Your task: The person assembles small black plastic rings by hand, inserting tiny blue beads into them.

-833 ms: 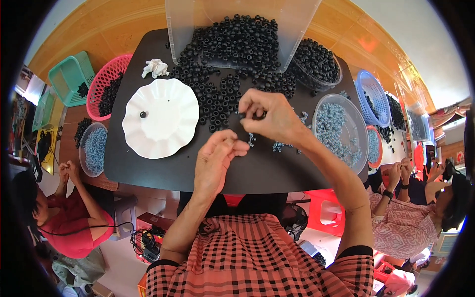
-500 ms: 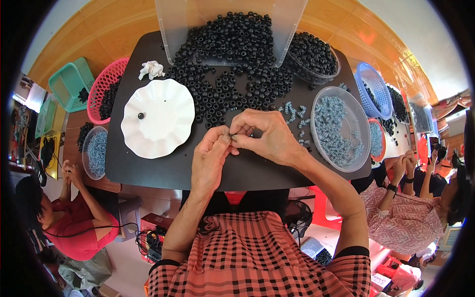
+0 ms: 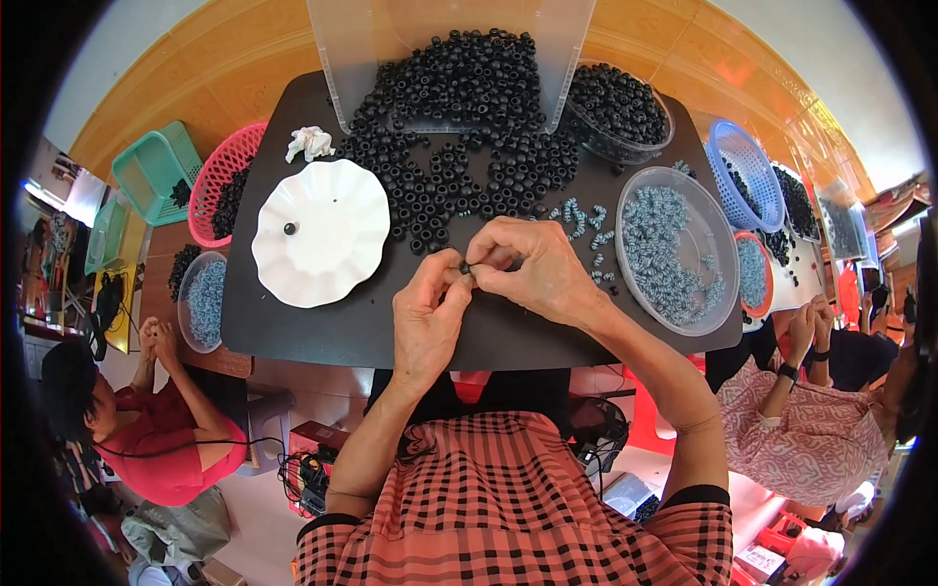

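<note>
1. My left hand [image 3: 426, 322]: thumb and forefinger drawn together at the tips, on the near-left side of a small dark bead [image 3: 465, 267]; other fingers curled.
2. My right hand [image 3: 535, 273]: thumb and forefinger pinched on the same bead from the right, remaining fingers bent. Whether anything else sits in either palm, I cannot tell.
3. Bead position: between my two sets of fingertips, above the dark table [image 3: 391, 337], on the near side of the loose black beads [image 3: 454, 176]. Its finer detail is too small to read.
4. Left of my hands: white scalloped plate [image 3: 332, 259] with one black bead [image 3: 290, 229] on it.
5. Right: loose blue coiled pieces [image 3: 575, 215], then a round clear tub [image 3: 718, 220] holding many more.
</note>
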Available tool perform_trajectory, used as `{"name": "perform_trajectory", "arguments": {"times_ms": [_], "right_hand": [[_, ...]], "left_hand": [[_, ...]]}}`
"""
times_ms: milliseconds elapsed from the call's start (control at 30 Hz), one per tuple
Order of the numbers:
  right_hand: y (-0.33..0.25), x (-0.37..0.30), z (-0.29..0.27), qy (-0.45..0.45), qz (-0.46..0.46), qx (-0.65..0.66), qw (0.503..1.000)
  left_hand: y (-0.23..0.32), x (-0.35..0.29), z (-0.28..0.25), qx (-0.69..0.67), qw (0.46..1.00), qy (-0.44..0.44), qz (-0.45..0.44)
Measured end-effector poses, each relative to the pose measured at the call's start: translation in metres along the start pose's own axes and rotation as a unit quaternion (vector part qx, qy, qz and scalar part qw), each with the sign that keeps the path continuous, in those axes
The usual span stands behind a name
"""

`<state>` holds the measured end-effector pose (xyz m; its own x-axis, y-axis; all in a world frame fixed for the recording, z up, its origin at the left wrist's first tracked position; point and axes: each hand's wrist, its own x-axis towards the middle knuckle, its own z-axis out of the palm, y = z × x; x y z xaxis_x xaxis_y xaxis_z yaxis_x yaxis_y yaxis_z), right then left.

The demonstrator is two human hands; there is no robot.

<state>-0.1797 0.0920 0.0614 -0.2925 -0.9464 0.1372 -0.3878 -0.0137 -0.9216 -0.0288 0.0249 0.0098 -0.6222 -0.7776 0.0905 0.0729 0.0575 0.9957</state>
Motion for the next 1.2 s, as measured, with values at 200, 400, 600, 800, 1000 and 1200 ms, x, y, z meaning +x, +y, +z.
{"name": "perform_trajectory", "arguments": {"times_ms": [200, 400, 600, 800, 1000, 1200], "right_hand": [[-0.002, -0.005, -0.009, -0.047, 0.067, -0.039, 0.996], [0.015, -0.005, -0.005, -0.042, 0.079, 0.039, 0.995], [0.017, -0.004, -0.004, -0.056, 0.099, 0.098, 0.989], [0.014, -0.006, -0.006, -0.06, 0.115, 0.141, 0.982], [0.015, -0.007, -0.002, -0.044, 0.082, 0.084, 0.992], [0.02, -0.007, -0.005, -0.052, 0.083, 0.078, 0.992]], "left_hand": [[0.007, -0.002, 0.003, 0.121, 0.992, -0.005, 0.032], [0.007, -0.001, 0.005, 0.12, 0.992, 0.002, 0.042], [0.006, 0.0, 0.002, 0.005, 1.0, -0.026, -0.006], [0.006, 0.001, 0.0, 0.042, 0.998, -0.049, 0.016], [0.003, 0.0, -0.002, 0.068, 0.996, -0.045, 0.027], [0.013, -0.002, 0.003, 0.133, 0.988, -0.051, 0.053]]}}
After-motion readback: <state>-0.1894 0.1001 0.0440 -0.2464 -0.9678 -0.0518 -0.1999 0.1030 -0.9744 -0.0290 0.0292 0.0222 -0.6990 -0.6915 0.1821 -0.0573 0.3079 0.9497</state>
